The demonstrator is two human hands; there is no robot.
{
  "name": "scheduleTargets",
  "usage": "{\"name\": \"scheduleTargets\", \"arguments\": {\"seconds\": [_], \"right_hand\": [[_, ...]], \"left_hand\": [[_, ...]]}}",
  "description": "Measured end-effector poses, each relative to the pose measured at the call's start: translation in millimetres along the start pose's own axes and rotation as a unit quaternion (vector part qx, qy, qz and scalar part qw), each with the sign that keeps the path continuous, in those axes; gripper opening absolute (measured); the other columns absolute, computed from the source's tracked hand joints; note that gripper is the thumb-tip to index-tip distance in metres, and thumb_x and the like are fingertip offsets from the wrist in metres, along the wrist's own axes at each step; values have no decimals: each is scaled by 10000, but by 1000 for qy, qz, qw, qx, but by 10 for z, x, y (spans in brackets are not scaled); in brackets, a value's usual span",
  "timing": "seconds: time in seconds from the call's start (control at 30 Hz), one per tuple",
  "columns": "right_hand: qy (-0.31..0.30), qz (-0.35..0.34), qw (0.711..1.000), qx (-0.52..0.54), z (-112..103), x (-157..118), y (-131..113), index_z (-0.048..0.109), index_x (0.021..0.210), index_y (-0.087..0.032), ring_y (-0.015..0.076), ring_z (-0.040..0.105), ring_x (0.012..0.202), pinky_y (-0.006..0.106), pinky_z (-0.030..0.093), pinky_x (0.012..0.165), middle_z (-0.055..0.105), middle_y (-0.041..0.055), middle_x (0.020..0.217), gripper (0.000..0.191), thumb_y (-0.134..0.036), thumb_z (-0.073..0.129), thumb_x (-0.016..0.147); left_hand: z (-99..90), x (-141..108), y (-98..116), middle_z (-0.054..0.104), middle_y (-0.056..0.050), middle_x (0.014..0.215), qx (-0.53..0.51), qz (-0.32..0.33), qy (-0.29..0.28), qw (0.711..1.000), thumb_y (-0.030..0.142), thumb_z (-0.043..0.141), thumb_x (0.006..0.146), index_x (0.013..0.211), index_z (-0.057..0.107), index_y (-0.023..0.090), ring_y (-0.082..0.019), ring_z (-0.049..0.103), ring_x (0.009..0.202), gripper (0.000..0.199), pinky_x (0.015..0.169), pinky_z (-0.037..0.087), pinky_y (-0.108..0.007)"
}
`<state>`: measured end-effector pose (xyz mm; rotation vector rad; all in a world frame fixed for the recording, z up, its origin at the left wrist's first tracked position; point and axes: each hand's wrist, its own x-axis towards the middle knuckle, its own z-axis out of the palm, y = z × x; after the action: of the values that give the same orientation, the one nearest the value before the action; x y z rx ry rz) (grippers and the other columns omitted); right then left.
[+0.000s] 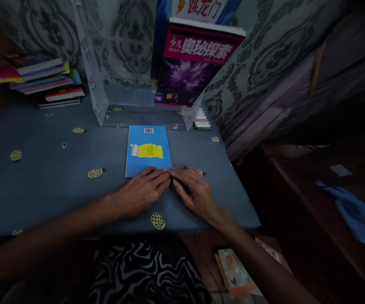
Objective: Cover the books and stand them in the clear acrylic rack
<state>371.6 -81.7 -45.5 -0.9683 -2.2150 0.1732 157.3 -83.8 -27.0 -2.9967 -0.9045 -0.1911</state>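
Note:
A blue book (149, 141) with a barcode and a yellow torn-paper panel lies flat on the cloth-covered table. My left hand (146, 188) rests palm down across its lower edge, fingers stretched out. At the lower right corner of the book, the fingertips of my right hand (197, 192) touch down close to the left fingertips. The right thumb stands apart from the fingers, and nothing shows gripped between them. Just behind the book is a clear plastic rack (144, 112), in which a purple and magenta book (190, 67) leans.
Several books (43, 78) are stacked at the back left. A larger blue book (225, 12) stands behind the purple one. More books (236, 270) lie below the table's front edge at the right. A blue cloth (356, 211) lies on dark furniture at the far right.

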Motion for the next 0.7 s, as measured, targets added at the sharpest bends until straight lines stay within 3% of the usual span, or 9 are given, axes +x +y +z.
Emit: {"name": "scheduleTargets", "arguments": {"seconds": [0.37,0.7], "right_hand": [[-56,-19,993,-103,13,-87,-40,589,1351,-232,282,614,1178,560,414,1053,715,98,1225,395,-176,512,967],[-49,-61,989,-129,23,-70,-112,635,1243,-169,270,629,1121,539,424,1044,714,122,1208,308,-158,504,964]], "left_hand": [[45,-76,138,501,-178,1482,5,-48,-12,999,122,348,998,1443,434,52,-246,436,1397,459,1142,319,-428],[9,-126,182,525,-197,1453,23,-56,-7,998,139,350,1009,1415,465,24,-278,472,1368,437,1124,349,-435]]}}
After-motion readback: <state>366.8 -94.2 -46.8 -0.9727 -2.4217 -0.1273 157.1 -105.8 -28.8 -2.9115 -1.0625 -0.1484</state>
